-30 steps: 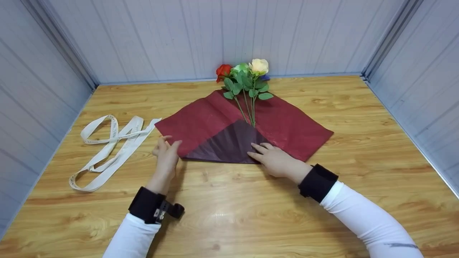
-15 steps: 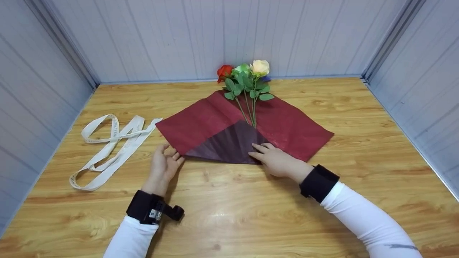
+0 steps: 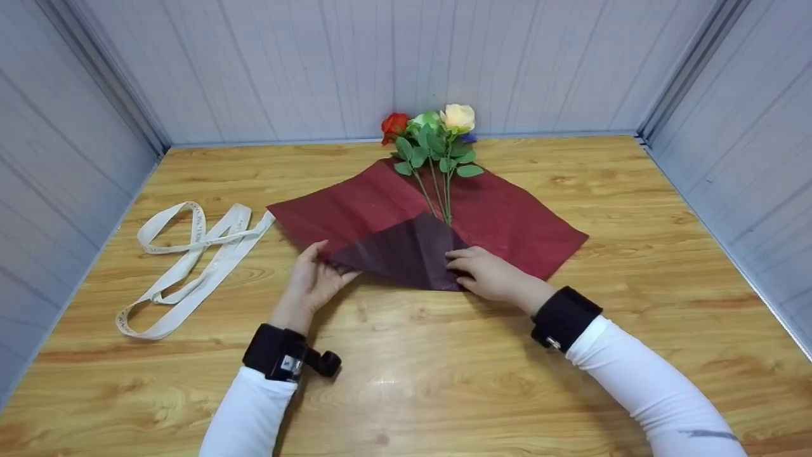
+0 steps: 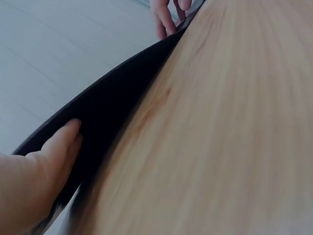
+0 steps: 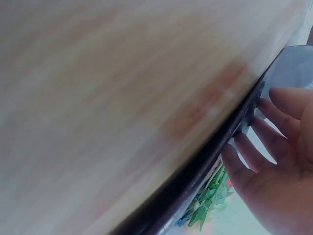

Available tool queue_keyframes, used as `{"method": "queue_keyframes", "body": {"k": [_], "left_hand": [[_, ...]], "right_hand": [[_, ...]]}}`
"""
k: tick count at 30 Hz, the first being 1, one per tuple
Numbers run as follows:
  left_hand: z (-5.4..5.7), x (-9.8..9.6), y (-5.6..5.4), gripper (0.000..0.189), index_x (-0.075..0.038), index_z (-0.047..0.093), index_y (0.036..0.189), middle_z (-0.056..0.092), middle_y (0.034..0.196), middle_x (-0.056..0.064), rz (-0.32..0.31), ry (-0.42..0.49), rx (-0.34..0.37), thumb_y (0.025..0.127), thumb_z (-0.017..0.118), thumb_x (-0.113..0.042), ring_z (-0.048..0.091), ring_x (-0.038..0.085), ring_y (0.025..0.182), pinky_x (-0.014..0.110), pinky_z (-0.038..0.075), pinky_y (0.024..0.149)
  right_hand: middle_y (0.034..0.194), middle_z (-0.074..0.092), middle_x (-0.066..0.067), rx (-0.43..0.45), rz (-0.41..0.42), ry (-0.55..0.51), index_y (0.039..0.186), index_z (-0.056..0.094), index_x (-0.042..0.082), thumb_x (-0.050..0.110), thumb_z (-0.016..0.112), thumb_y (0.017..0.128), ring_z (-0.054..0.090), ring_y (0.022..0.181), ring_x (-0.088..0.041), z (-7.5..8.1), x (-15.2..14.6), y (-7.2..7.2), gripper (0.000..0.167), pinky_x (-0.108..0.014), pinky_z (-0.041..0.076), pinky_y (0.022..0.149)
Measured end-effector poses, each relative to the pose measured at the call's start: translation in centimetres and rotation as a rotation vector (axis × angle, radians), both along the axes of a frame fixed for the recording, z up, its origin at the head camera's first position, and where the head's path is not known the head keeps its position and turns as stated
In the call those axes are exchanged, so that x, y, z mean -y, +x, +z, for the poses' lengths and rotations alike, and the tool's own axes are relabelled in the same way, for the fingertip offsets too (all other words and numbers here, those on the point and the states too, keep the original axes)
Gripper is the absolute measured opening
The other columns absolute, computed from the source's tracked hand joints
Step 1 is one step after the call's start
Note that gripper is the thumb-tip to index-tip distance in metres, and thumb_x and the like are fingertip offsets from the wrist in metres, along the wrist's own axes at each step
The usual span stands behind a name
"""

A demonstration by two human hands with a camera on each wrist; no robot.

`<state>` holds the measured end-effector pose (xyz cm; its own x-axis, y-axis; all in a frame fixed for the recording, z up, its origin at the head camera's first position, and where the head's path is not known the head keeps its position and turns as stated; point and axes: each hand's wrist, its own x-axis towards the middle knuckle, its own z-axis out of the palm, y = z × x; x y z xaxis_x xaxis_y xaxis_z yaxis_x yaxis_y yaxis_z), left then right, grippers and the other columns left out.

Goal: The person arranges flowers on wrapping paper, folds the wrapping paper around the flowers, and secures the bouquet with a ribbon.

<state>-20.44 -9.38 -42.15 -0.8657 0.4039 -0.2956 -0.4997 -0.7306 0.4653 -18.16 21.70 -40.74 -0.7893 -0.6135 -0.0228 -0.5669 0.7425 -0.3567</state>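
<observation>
A sheet of dark red wrapping paper [image 3: 514, 216] lies on the table in the head view, its near part folded up as a dark purple flap [image 3: 406, 254]. Several flowers rest on it: a red rose [image 3: 394, 125], a pale green bloom and a cream rose [image 3: 458, 119], with a bit of blue behind. Their lower stems [image 3: 448, 197] go under the flap. My left hand [image 3: 312, 279] grips the paper's left corner, thumb above and fingers beneath, and the corner is raised. My right hand [image 3: 491, 273] presses its fingertips on the flap near the folded edge.
A long white ribbon [image 3: 209, 279] with printed lettering lies in loops to the left of the paper. Grey panel walls [image 3: 285, 70] stand behind and on both sides of the wooden table [image 3: 406, 393]. The blooms lie close to the back wall.
My left hand has slipped its fingers under the left corner, taken hold of it and moved it up and rightward. The right hand stays at the flap, its fingers a little more bent.
</observation>
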Motion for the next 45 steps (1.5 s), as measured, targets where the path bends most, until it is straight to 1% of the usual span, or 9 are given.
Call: {"method": "queue_keyframes", "body": {"k": [7, 12, 19, 24, 29, 31, 33, 37, 45], "left_hand": [[0.6, -2.1, 0.2, 0.035, -0.004, 0.038, 0.121, 0.04, 0.129, 0.017, -0.096, -0.042, -0.122, 0.103, 0.019, -0.027, 0.026, 0.037, 0.137, 0.052, 0.014, 0.115], [0.7, -3.7, 0.2, 0.037, -0.007, 0.057, 0.104, 0.061, 0.105, 0.008, -0.066, -0.127, -0.192, 0.103, 0.023, -0.022, 0.054, 0.026, 0.108, 0.043, 0.038, 0.101], [1.0, -6.5, 0.4, 0.035, -0.013, 0.062, 0.086, 0.062, 0.084, -0.003, -0.063, -0.289, -0.285, 0.102, 0.03, -0.014, 0.055, 0.011, 0.081, 0.027, 0.04, 0.081], [1.2, -8.2, 0.4, 0.036, -0.015, 0.062, 0.076, 0.062, 0.075, -0.006, -0.063, -0.321, -0.303, 0.1, 0.035, -0.01, 0.054, 0.01, 0.077, 0.029, 0.038, 0.084], [1.2, -9.7, 0.5, 0.022, -0.009, 0.051, 0.113, 0.062, 0.097, -0.001, -0.093, -0.336, -0.346, 0.102, 0.033, -0.013, 0.051, 0.026, 0.115, 0.044, 0.028, 0.11], [1.1, -10.1, 0.5, 0.017, -0.007, 0.045, 0.113, 0.059, 0.095, 0.001, -0.099, -0.363, -0.345, 0.102, 0.034, -0.013, 0.049, 0.028, 0.115, 0.047, 0.025, 0.111], [1.1, -10.5, 0.4, 0.011, -0.008, 0.045, 0.1, 0.057, 0.088, 0.001, -0.091, -0.415, -0.332, 0.102, 0.036, -0.013, 0.054, 0.024, 0.102, 0.044, 0.032, 0.106], [1.0, -11.1, 0.2, 0.029, -0.012, 0.04, 0.073, 0.052, 0.069, -0.002, -0.058, -0.511, -0.295, 0.101, 0.041, -0.014, 0.051, 0.012, 0.072, 0.032, 0.039, 0.08], [1.1, -11.9, 0.2, 0.036, -0.014, 0.044, 0.066, 0.052, 0.067, -0.005, -0.038, -0.483, -0.344, 0.102, 0.04, -0.012, 0.049, 0.011, 0.071, 0.029, 0.037, 0.077]], "right_hand": [[0.134, 0.053, -0.022, -0.051, 0.012, 0.016, 0.118, 0.062, -0.005, 0.002, 0.06, 0.089, 0.048, 0.125, -0.037, 0.1, 0.0, 0.1, 0.03, -0.046, 0.038, 0.103], [0.133, 0.054, -0.022, -0.097, 0.035, 0.034, 0.117, 0.063, -0.005, 0.002, 0.061, 0.088, 0.05, 0.121, -0.037, 0.1, 0.1, 0.3, 0.03, -0.044, 0.041, 0.1], [0.132, 0.055, -0.021, -0.151, 0.021, 0.079, 0.117, 0.063, -0.002, 0.003, 0.062, 0.088, 0.052, 0.119, -0.035, 0.1, 0.4, 0.6, 0.03, -0.043, 0.044, 0.098], [0.111, 0.061, -0.015, -0.326, -0.049, 0.141, 0.104, 0.061, 0.002, 0.01, 0.076, 0.077, 0.059, 0.101, -0.033, 0.0, 0.9, 0.7, 0.032, -0.043, 0.052, 0.08], [0.087, 0.053, -0.011, -0.484, -0.118, 0.177, 0.085, 0.057, 0.004, 0.017, 0.084, 0.067, 0.055, 0.081, -0.03, 0.1, 1.2, 1.0, 0.036, -0.041, 0.049, 0.062], [0.081, 0.055, -0.009, -0.534, -0.109, 0.189, 0.079, 0.06, 0.005, 0.018, 0.084, 0.065, 0.056, 0.077, -0.029, 0.1, 1.3, 1.1, 0.031, -0.04, 0.048, 0.061], [0.074, 0.056, -0.007, -0.596, -0.076, 0.195, 0.071, 0.062, 0.006, 0.017, 0.082, 0.065, 0.058, 0.07, -0.027, 0.0, 1.3, 1.3, 0.024, -0.039, 0.047, 0.058], [0.064, 0.055, -0.004, -0.712, -0.002, 0.186, 0.062, 0.061, 0.009, 0.016, 0.081, 0.065, 0.056, 0.058, -0.023, -0.6, 1.1, 1.4, 0.021, -0.035, 0.047, 0.053], [0.059, 0.052, -0.003, -0.879, 0.089, 0.108, 0.056, 0.055, 0.009, 0.006, 0.071, 0.071, 0.051, 0.05, -0.02, -1.4, 0.8, 1.2, 0.023, -0.031, 0.041, 0.045]]}}
